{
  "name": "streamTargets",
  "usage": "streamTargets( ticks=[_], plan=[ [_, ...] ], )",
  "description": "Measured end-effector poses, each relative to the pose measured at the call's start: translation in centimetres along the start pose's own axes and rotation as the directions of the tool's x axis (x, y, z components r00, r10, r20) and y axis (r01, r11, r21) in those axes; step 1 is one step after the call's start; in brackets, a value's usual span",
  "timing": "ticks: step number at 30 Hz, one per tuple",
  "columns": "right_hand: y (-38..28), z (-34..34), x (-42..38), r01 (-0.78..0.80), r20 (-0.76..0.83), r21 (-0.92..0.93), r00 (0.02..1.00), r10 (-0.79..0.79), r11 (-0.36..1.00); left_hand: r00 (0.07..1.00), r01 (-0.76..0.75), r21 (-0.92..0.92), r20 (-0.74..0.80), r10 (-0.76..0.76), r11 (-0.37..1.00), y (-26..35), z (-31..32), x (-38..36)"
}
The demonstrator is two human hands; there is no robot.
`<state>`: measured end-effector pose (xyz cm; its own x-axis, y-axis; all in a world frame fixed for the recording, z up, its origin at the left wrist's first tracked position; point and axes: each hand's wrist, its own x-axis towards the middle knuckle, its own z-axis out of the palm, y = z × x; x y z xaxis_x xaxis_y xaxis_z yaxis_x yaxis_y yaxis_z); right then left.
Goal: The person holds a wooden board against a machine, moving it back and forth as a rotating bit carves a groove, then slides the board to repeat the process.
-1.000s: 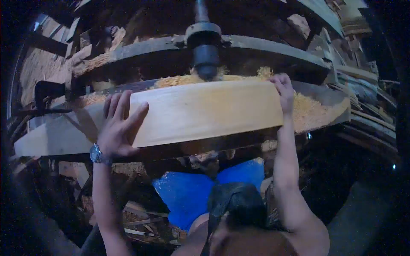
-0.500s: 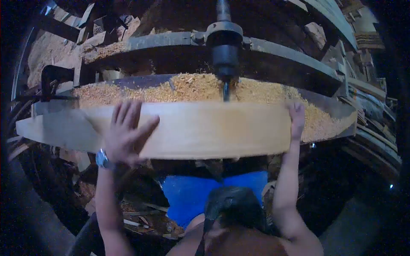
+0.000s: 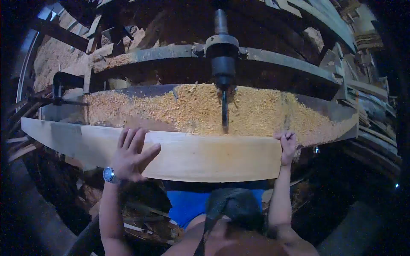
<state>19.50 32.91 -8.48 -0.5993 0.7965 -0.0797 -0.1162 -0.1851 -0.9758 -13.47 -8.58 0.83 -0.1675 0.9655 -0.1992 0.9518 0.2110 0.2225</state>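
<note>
A long pale wooden board (image 3: 213,158) lies across in front of me, its left end tapering away to the side. My left hand (image 3: 130,158), with a wristwatch (image 3: 108,174) at the wrist, rests flat on the board's face, fingers spread and fingertips at the far edge. At the board's right end, my right hand (image 3: 288,147) is closed around the corner, fingers curled. Just beyond the far edge hangs a drill bit (image 3: 224,111) in a dark chuck (image 3: 223,66), its tip close to the board's edge.
Wood shavings (image 3: 192,106) are heaped over the machine table behind the board. A metal rail (image 3: 166,53) runs across behind the chuck. A dark clamp (image 3: 57,87) stands at the left, and stacked timber offcuts (image 3: 371,132) lie at the right.
The board has come toward my body, away from the drill bit, with both hands moving along on it. More of the bit and the shavings shows now.
</note>
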Motion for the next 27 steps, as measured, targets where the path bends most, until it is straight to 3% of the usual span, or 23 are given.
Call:
streamTargets(
  ticks=[3, 4, 5, 6, 8, 9, 11, 14, 16, 17, 18, 20, 21, 22, 24, 26, 27],
  plan=[
    [-0.1, 1.1, 4.6, -0.078, -0.123, -0.256, 0.991, 0.048, 0.964, 0.999, -0.001, 0.157, -0.048, 0.008, 0.988, -2.7, -0.6, 3.0],
    [-1.9, 4.0, 9.2, 0.033, -0.015, -0.351, 0.999, -0.041, 0.936, 0.997, 0.021, 0.212, -0.076, -0.005, 0.977, -3.9, -0.9, 4.6],
    [-3.6, 6.3, 11.4, 0.145, 0.103, -0.432, 0.988, -0.111, 0.89, 0.995, 0.027, 0.134, -0.096, -0.014, 0.991, -4.2, -2.2, 6.2],
    [-2.9, 5.6, 10.2, 0.127, 0.086, -0.402, 0.991, -0.101, 0.907, 0.994, 0.027, 0.056, -0.106, -0.021, 0.998, -4.1, -3.4, 6.8],
    [-0.8, 3.4, 10.0, 0.148, 0.072, -0.319, 0.989, -0.132, 0.936, 0.993, 0.007, 0.131, -0.117, 0.008, 0.991, -4.1, -1.8, 5.0],
    [0.1, 1.7, 7.9, 0.039, 0.04, -0.222, 0.999, -0.031, 0.974, 0.996, 0.014, 0.109, -0.09, -0.004, 0.994, -3.1, -1.5, 3.8],
    [1.4, -0.2, 2.6, -0.005, -0.084, -0.116, 0.996, -0.005, 0.993, 0.998, -0.004, 0.051, -0.068, 0.008, 0.999, -1.6, 0.0, 1.4],
    [1.4, -0.4, 0.8, 0.05, 0.032, 0.038, 0.998, -0.051, 0.998, 1.0, 0.005, -0.012, 0.015, -0.005, 1.0, -0.2, -1.4, 1.3],
    [0.8, 0.6, 5.4, 0.062, -0.036, -0.262, 0.997, -0.074, 0.963, 0.999, 0.018, 0.124, -0.038, -0.014, 0.992, -2.3, -1.3, 3.1],
    [-0.1, 2.6, 9.3, 0.105, 0.022, -0.362, 0.994, -0.104, 0.926, 0.997, 0.039, 0.183, -0.067, -0.027, 0.982, -3.5, -1.2, 4.4],
    [-1.7, 4.6, 11.6, 0.154, 0.083, -0.453, 0.988, -0.131, 0.878, 0.991, 0.034, 0.106, -0.129, -0.02, 0.994, -4.3, -2.5, 6.0],
    [-5.9, 8.6, 12.3, 0.325, 0.322, -0.696, 0.938, -0.126, 0.641, 0.993, 0.013, 0.076, -0.119, -0.004, 0.997, -4.7, -2.8, 6.4],
    [-7.6, 9.6, 12.0, 0.543, 0.596, -0.656, 0.799, -0.083, 0.524, 0.993, 0.005, 0.067, -0.119, 0.003, 0.998, -4.8, -2.9, 6.5],
    [-8.8, 10.4, 10.8, 0.73, 0.807, -0.541, 0.591, 0.014, 0.418, 0.994, 0.001, 0.049, -0.109, 0.004, 0.999, -4.7, -2.9, 6.4],
    [-9.8, 13.0, 5.8, 0.831, 0.786, -0.556, 0.53, 0.318, -0.013, 0.994, 0.02, 0.083, -0.112, -0.011, 0.996, -4.7, -3.1, 6.5],
    [-9.4, 12.3, 6.5, 0.815, 0.77, -0.579, 0.559, 0.307, -0.032, 0.992, 0.046, 0.167, -0.12, -0.026, 0.985, -4.0, -2.9, 6.7],
    [-9.2, 11.8, 7.1, 0.807, 0.762, -0.59, 0.572, 0.304, -0.039, 0.995, 0.064, 0.082, -0.087, -0.057, 0.995, -3.0, -3.9, 7.1]
  ],
)
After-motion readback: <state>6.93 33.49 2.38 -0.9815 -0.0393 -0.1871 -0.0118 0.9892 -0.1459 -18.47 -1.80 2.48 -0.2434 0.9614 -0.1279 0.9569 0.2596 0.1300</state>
